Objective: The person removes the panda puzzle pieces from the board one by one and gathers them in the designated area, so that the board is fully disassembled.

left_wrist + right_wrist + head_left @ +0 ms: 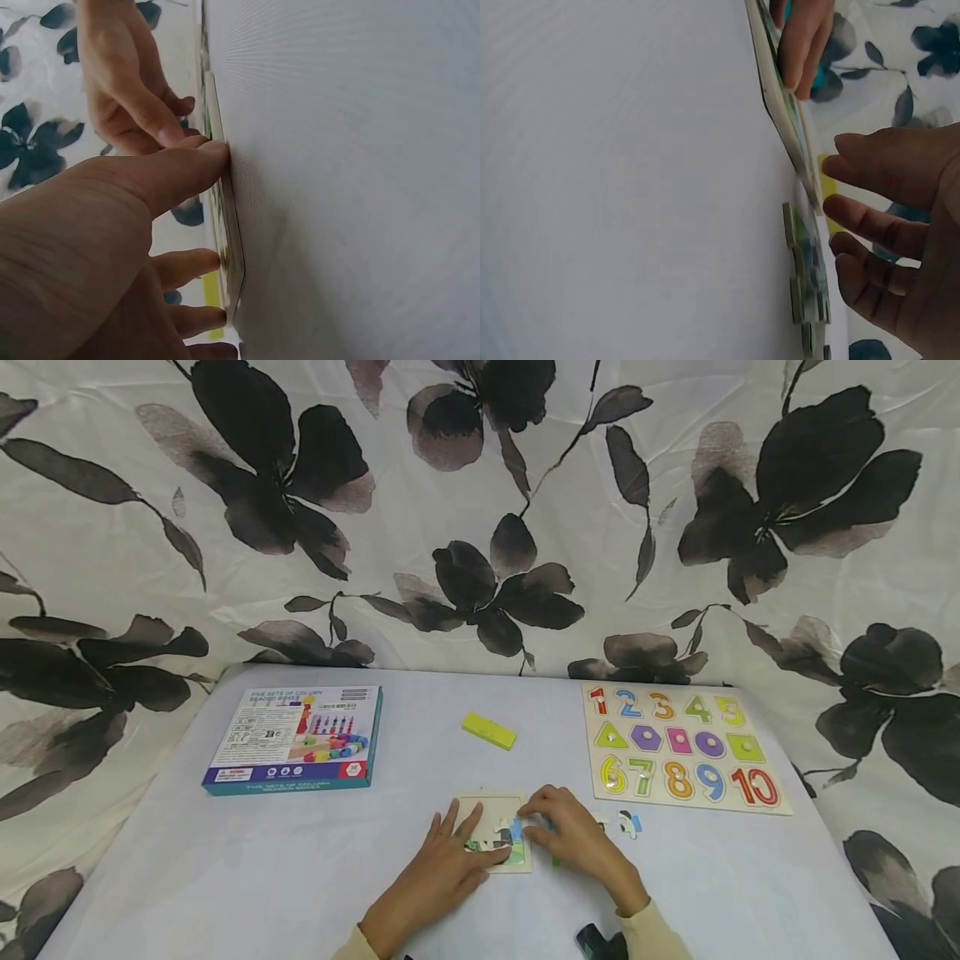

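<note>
A small wooden jigsaw board (483, 810) lies flat on the white table, with blue, green and dark pieces fitted along its lower and right parts. My left hand (442, 870) rests on it with fingers spread, the thumb lying over the lower edge. At the board's right side is my right hand (573, 835), its loosely bent fingertips close over the edge. Between those fingers (866, 217) nothing shows in the right wrist view. Loose jigsaw pieces (802, 277) lie under and beside the right hand, partly hidden by it from above; another piece (630, 824) sits further right.
A boxed bead set (292, 739) lies at the back left. A yellow-green block (489, 731) is behind the jigsaw board. On the right stands a number and shape board (682, 747) lying flat. A dark object (600, 942) is near the right forearm. Floral cloth (480, 527) hangs behind the table.
</note>
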Available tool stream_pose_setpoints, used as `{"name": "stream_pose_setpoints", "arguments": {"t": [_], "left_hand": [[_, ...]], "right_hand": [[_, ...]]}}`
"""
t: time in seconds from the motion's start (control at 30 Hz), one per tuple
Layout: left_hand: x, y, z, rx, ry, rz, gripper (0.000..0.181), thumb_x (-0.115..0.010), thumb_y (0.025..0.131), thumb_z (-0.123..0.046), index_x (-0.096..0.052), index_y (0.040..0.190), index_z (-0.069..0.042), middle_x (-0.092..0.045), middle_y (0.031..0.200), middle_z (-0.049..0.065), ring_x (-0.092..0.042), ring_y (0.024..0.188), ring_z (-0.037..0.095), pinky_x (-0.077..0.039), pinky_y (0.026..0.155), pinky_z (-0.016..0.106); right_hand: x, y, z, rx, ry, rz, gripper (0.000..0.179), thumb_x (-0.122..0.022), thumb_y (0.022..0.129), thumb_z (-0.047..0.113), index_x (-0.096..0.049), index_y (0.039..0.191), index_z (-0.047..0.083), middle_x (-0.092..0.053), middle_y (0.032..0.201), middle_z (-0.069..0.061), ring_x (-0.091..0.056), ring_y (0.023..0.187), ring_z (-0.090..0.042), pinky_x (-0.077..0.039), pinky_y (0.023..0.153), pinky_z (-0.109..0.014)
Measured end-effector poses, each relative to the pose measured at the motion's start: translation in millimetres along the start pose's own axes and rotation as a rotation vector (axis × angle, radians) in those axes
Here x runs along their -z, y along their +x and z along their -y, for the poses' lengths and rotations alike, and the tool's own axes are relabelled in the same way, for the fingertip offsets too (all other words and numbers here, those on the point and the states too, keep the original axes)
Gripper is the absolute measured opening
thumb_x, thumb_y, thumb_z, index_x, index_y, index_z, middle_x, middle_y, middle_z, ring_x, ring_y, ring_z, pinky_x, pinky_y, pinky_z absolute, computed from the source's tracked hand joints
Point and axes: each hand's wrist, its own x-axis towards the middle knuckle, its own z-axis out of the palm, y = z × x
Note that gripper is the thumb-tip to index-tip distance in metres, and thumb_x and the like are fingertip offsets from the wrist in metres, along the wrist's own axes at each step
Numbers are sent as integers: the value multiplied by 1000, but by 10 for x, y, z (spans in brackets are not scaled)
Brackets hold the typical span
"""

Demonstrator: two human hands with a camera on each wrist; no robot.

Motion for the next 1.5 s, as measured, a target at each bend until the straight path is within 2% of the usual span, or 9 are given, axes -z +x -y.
{"name": "stream_pose_setpoints", "arguments": {"t": [0.53, 1.27, 1.5], "left_hand": [[15, -18, -28, -3, -22, -22, 39, -63, 91, -24, -61, 128, -38, -33, 150, 24, -15, 138, 56, -24, 102, 70], [15, 4, -46, 8, -9, -29, 36, -62, 93, -25, -63, 127, -37, -36, 148, 25, -17, 136, 58, -26, 100, 71], [17, 14, -50, 10, -20, -20, 36, -62, 92, -24, -63, 126, -37, -36, 148, 25, -16, 136, 58, -26, 100, 72]], "right_hand": [[-35, 21, 55, -29, -14, 39, 17, -71, 86, 14, -73, 103, 10, -59, 103, 2, -52, 98, -16, -48, 86, -41], [-52, 49, 55, -40, -10, 18, 8, -68, 88, 11, -71, 95, 11, -57, 98, 2, -52, 97, -15, -47, 83, -40], [-55, 54, 57, -52, 27, 1, 5, -65, 89, 9, -69, 93, 11, -57, 97, 2, -52, 97, -15, -47, 83, -40]]}}
